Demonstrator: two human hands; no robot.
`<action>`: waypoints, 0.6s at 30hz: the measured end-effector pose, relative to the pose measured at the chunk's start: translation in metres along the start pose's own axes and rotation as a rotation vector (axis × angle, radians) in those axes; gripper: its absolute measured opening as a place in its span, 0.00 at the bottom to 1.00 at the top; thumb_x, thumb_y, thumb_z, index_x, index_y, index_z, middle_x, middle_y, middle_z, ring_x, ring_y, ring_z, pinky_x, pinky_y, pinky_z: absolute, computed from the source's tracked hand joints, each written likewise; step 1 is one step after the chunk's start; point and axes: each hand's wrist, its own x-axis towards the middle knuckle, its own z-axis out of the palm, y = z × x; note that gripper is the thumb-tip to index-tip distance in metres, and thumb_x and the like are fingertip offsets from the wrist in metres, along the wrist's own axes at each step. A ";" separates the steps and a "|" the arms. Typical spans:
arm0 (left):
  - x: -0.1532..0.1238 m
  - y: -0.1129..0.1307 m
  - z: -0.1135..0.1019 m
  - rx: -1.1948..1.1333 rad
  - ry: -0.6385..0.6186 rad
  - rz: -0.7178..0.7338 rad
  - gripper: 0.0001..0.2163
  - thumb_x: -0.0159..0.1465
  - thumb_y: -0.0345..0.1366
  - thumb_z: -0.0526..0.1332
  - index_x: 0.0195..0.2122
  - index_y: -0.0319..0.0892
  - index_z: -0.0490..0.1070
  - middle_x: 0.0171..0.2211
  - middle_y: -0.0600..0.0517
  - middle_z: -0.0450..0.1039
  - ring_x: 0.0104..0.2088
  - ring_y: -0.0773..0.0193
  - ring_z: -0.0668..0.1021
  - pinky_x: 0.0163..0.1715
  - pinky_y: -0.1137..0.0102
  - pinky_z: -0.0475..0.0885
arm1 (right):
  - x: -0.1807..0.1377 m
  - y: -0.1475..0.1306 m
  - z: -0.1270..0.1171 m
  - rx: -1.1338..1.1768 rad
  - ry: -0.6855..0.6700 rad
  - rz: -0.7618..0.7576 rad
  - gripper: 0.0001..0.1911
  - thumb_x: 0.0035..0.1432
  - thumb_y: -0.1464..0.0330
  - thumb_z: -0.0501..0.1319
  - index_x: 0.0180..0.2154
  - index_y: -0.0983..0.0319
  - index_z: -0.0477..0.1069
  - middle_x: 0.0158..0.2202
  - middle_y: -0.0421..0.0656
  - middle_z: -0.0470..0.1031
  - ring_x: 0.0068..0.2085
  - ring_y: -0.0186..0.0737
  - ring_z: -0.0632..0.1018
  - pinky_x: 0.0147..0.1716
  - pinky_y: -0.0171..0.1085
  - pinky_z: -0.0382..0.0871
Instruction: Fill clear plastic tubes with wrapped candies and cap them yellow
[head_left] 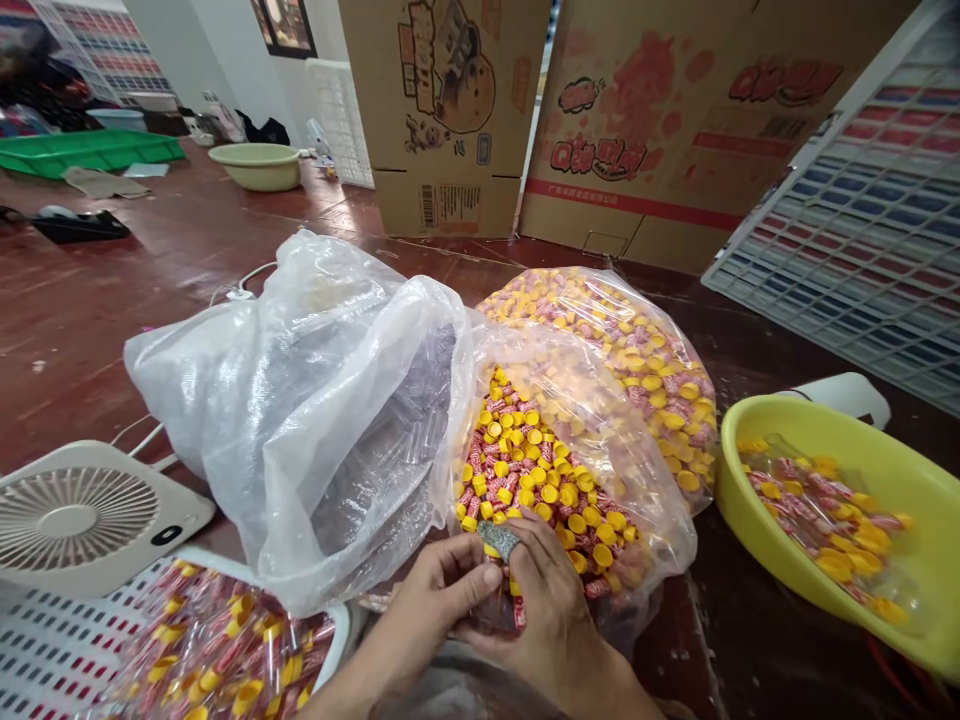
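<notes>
My left hand (450,590) and my right hand (544,600) meet at the front edge of a clear plastic bag (637,480). Small yellow caps (550,494) and red-and-white wrapped pieces fill the bag. Both hands have bent fingers and are closed near each other. Grey tape (499,538) wraps a finger of my right hand. A bit of yellow shows between the fingertips, but what each hand grips is mostly hidden. Left of them, a whitish plastic sack (330,400) lies with its mouth open, showing clear plastic tubes (427,395) inside.
A white basket (67,630) at lower left holds capped tubes, beside a white fan (90,515). On the right stands a yellow basin (772,540) with similar tubes. Another full bag (600,310) lies behind. Cardboard boxes (450,200) and a white crate (862,220) stand farther back.
</notes>
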 end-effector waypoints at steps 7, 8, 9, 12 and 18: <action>0.023 0.032 -0.057 1.004 0.345 0.170 0.04 0.62 0.35 0.57 0.35 0.42 0.69 0.31 0.52 0.74 0.31 0.62 0.76 0.33 0.70 0.72 | 0.006 0.034 -0.029 -0.068 -0.138 0.157 0.36 0.57 0.52 0.68 0.60 0.60 0.61 0.53 0.54 0.74 0.57 0.57 0.75 0.53 0.53 0.73; 0.029 0.042 -0.071 1.256 0.479 0.171 0.07 0.64 0.33 0.55 0.41 0.42 0.71 0.37 0.49 0.77 0.35 0.60 0.78 0.35 0.68 0.72 | 0.005 0.043 -0.034 -0.130 -0.079 0.213 0.26 0.62 0.54 0.64 0.56 0.60 0.64 0.48 0.52 0.76 0.52 0.55 0.78 0.48 0.50 0.75; 0.036 0.050 -0.085 1.393 0.571 0.150 0.12 0.65 0.31 0.53 0.47 0.42 0.71 0.44 0.44 0.77 0.37 0.56 0.79 0.36 0.66 0.71 | 0.002 0.051 -0.039 -0.192 -0.037 0.253 0.17 0.66 0.57 0.60 0.50 0.60 0.67 0.43 0.49 0.77 0.46 0.52 0.80 0.43 0.47 0.75; 0.054 0.063 -0.115 1.546 0.636 0.043 0.15 0.64 0.30 0.53 0.49 0.37 0.73 0.47 0.35 0.76 0.37 0.47 0.81 0.34 0.61 0.70 | -0.008 0.066 -0.045 -0.314 -0.075 0.270 0.10 0.70 0.64 0.54 0.35 0.59 0.67 0.31 0.43 0.74 0.33 0.45 0.79 0.32 0.39 0.71; 0.056 0.053 -0.130 1.646 0.584 -0.042 0.13 0.64 0.38 0.55 0.39 0.38 0.77 0.39 0.36 0.78 0.35 0.45 0.80 0.31 0.63 0.68 | -0.017 0.056 -0.032 -0.383 -0.266 0.215 0.06 0.64 0.75 0.62 0.35 0.59 0.70 0.37 0.43 0.77 0.39 0.42 0.79 0.36 0.37 0.69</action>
